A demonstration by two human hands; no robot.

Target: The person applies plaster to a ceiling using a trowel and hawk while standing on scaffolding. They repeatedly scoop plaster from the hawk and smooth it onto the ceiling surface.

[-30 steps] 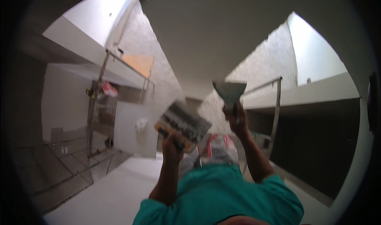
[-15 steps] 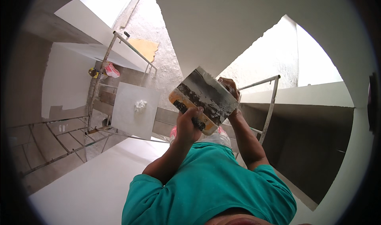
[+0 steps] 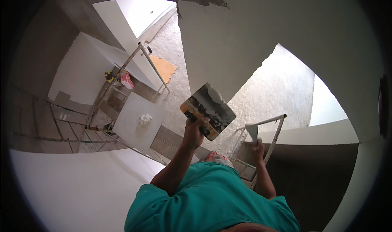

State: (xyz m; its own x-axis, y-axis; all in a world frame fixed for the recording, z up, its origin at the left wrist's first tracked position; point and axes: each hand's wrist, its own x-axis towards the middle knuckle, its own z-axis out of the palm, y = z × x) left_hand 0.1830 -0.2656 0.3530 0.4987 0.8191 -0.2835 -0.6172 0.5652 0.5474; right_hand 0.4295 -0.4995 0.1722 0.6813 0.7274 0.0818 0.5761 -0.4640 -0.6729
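Note:
My left hand (image 3: 193, 134) is closed around the black handle of a wide plastering blade (image 3: 212, 113). Its back is orange, and its metal face is smeared with dark and white patches. A mound of white putty (image 3: 215, 94) sits along the far edge of the blade. Off to the right, my right hand (image 3: 257, 150) grips a putty knife (image 3: 252, 131) with its blade pointing up and away, apart from the wide blade. Motion blurs the fingers of that hand a little. To the left lies a pale board (image 3: 128, 111) with a white lump of putty (image 3: 145, 119) on it.
Metal scaffold frames rise on the left (image 3: 126, 64) and right (image 3: 277, 134), near my right hand. Grey planks (image 3: 171, 138) lie below me. A wall (image 3: 220, 44) stands ahead. On the far left are a pink-and-white bag (image 3: 127, 80) and a torn tan sheet (image 3: 163, 68).
My right hand has moved from behind the wide blade out to the right, and the putty knife now shows. Putty now shows on the wide blade's far edge. The view has shifted.

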